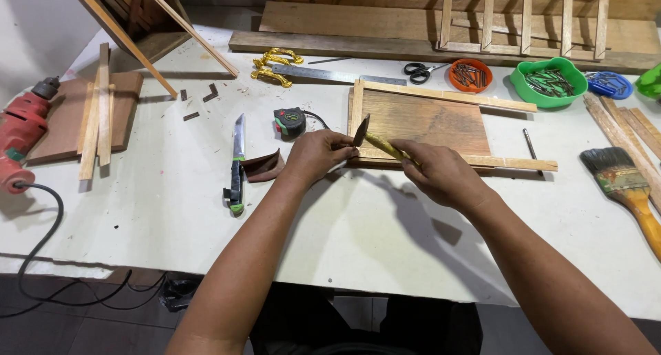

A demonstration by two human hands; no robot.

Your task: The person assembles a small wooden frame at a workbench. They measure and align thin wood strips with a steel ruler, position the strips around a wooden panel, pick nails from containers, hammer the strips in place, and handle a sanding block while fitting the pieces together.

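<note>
A flat wooden panel (427,119) edged with thin wooden strips lies on the white workbench (172,210). My left hand (315,155) rests at the panel's near left corner. Its thumb and forefinger pinch what looks like a small nail, which is too small to make out clearly. My right hand (441,176) grips the yellow handle of a small hammer (381,143). The dark hammer head hangs tilted just above my left fingertips.
A green-handled knife (236,163), a brown sheath (265,166) and a tape measure (290,121) lie to the left. A red drill (21,131) sits at the far left. Behind are a saw (323,71), scissors (418,70) and orange (470,76), green (549,81) and blue (610,84) bowls of nails. A paintbrush (623,183) lies at the right.
</note>
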